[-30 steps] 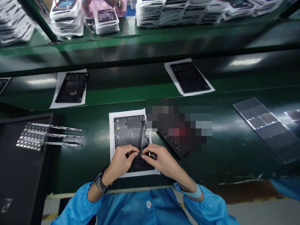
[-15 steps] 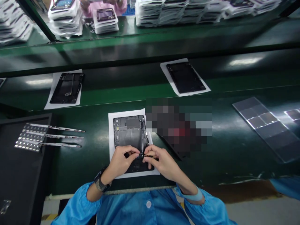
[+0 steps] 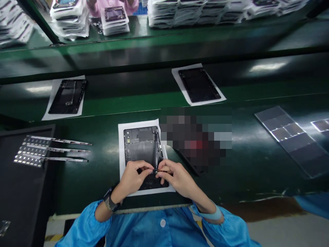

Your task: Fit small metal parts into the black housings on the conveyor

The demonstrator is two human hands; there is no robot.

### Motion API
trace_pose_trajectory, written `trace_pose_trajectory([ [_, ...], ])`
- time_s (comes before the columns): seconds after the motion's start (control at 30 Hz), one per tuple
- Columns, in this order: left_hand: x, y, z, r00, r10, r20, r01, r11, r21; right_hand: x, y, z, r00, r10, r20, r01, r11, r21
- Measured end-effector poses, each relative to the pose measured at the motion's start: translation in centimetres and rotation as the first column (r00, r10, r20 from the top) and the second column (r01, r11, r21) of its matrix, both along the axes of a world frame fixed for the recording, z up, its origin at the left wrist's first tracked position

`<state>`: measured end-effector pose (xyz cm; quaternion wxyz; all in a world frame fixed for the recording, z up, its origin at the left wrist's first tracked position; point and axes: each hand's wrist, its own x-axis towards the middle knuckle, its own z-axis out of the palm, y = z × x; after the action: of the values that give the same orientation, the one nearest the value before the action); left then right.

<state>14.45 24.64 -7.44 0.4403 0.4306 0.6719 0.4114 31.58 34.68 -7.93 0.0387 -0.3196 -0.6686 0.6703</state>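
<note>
Casing, ribbon and small part at a green table (image 3: 102,185). The casing (image 3: 140,149), dark and inner side up, lies on white paper (image 3: 122,151) directly before the person. A ribbon (image 3: 156,151) runs along its right side; at the ribbon's lower end, above the casing's lower half, is the small part (image 3: 155,171). The left hand (image 3: 136,175) is nearly closed, thumb and index finger pinching the small part from the left. The right hand (image 3: 176,175) pinches its other side between thumb and fingers, the remaining fingers curled. A yellow label (image 3: 128,141) sits near the casing's upper left corner, its marking too small to read. Right of the paper, a dark panel (image 3: 189,162) is largely hidden by a pixelated patch, which also covers any lettering there. Left: three strips (image 3: 69,150) project from a black tray (image 3: 20,188) over the table. Far right: a clear sheet (image 3: 290,140) with square divisions. Behind: two further casings (image 3: 199,85), each on paper. Top: paper-interleaved stacks (image 3: 160,13) on a shelf.
</note>
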Motion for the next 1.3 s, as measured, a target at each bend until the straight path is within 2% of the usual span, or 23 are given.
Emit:
trace_pose_trajectory([
  [0.27, 0.6, -0.1, 0.1, 0.998, 0.037, -0.047, -0.037, 0.999, -0.004, -0.2, -0.3, -0.2, 1.000, -0.007, 0.010, 0.007, 0.999, 0.045],
  [0.47, 0.4, 0.0, -0.1, 0.998, 0.055, 0.033, -0.054, 0.998, -0.036, 0.1, -0.1, -0.3, 1.000, -0.014, -0.002, 0.014, 1.000, 0.018],
  [0.7, 0.4, -0.1, -0.2, 0.998, 0.055, 0.041, -0.053, 0.998, -0.040, 0.1, -0.1, -0.2, 1.000, -0.012, -0.003, 0.012, 1.000, 0.011],
  [1.0, 0.6, 0.1, -0.1, 0.998, 0.024, -0.058, -0.025, 1.000, -0.015, -0.1, -0.2, -0.3, 1.000, 0.004, 0.008, -0.004, 0.999, 0.043],
  [1.13, 0.8, -0.5, 0.1, 0.995, -0.003, -0.096, 0.006, 1.000, 0.031, 0.1, 0.1, 0.0, 1.000, -0.008, -0.013, 0.007, 0.999, -0.032],
  [1.23, 0.2, -1.0, 0.6, 0.979, -0.022, -0.201, 0.045, 0.993, 0.108, 0.6, 0.7, 0.6, 0.999, -0.006, -0.039, 0.001, 0.992, -0.125],
  [1.3, -1.1, -0.3, 0.8, 0.945, -0.008, -0.327, 0.064, 0.985, 0.160, 1.0, 1.4, 1.1, 0.999, -0.022, -0.042, 0.016, 0.991, -0.134],
])
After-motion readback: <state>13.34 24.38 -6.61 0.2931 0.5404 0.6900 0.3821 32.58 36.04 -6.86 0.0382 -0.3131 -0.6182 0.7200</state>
